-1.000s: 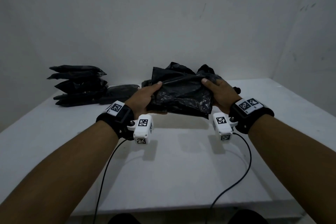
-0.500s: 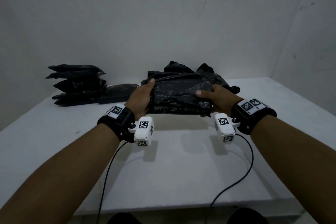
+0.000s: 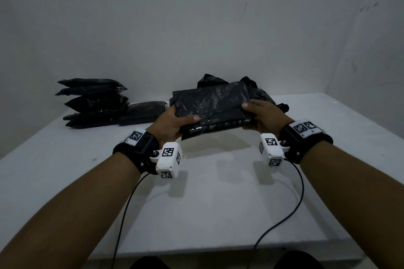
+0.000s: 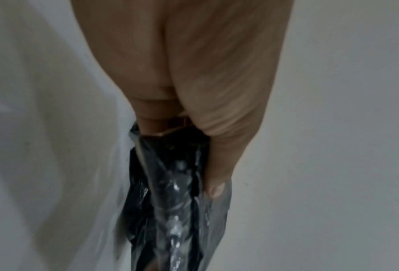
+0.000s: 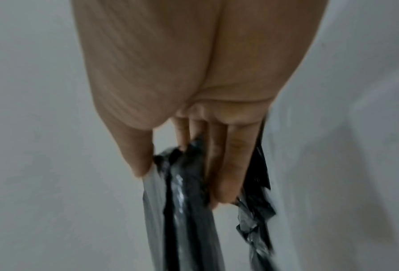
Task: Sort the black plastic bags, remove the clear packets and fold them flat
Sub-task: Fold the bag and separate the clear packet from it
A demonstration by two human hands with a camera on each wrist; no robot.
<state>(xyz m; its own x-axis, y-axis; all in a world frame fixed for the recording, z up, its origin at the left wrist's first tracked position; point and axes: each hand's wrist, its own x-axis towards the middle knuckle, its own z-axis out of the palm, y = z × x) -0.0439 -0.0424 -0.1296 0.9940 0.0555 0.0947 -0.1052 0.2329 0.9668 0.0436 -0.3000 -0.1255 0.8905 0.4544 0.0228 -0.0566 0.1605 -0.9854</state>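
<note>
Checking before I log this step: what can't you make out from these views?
- Left hand fingers: head view, hidden under the held black bag.
- Clear packet inside the bag: wrist views blurred, cannot tell.
- Crumpled pile: head view, mostly behind the bag.
- Stack count: too dark.

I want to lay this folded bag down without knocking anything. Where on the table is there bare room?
The near half of the white table, between the wrist cables and below the held bag, is bare. So is the right side past the right hand. It is crowded at the back: the stack of folded bags back left, crumpled loose bags behind the held bag.
</note>
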